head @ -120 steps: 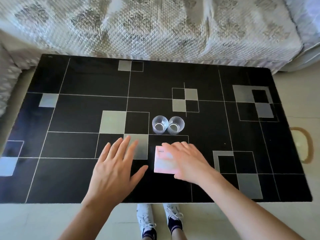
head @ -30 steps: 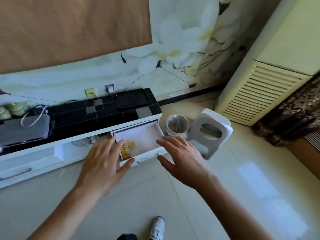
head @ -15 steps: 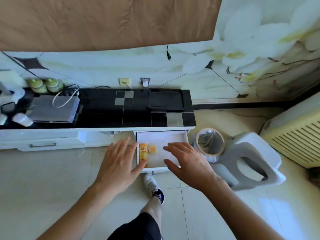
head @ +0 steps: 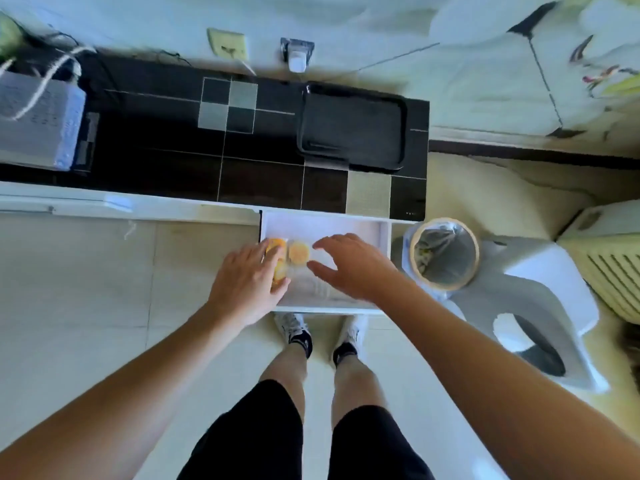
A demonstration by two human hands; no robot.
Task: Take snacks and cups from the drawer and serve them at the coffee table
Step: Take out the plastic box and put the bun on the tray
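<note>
A white drawer (head: pixel 346 221) stands pulled out from the low cabinet, right in front of my feet. Two yellow-orange snacks lie at its left side: a long packet (head: pixel 277 244), partly under my fingers, and a round snack (head: pixel 299 252) beside it. My left hand (head: pixel 247 282) reaches over the drawer's left edge, fingers spread and resting on or just above the long packet. My right hand (head: pixel 349 265) hovers open over the middle of the drawer, right of the round snack. No cups are visible in the drawer.
The cabinet's black tiled top (head: pixel 242 150) carries a black tray (head: pixel 351 128) and a grey box (head: pixel 38 123) with cords. A lined waste bin (head: pixel 445 254) and a white plastic stool (head: pixel 540 306) stand right of the drawer. A cream slatted unit (head: pixel 616 271) is far right.
I have turned from the coffee table to the cabinet and stepped up to the open drawer. Both hands have moved forward over it; the left now reaches the long packet.
</note>
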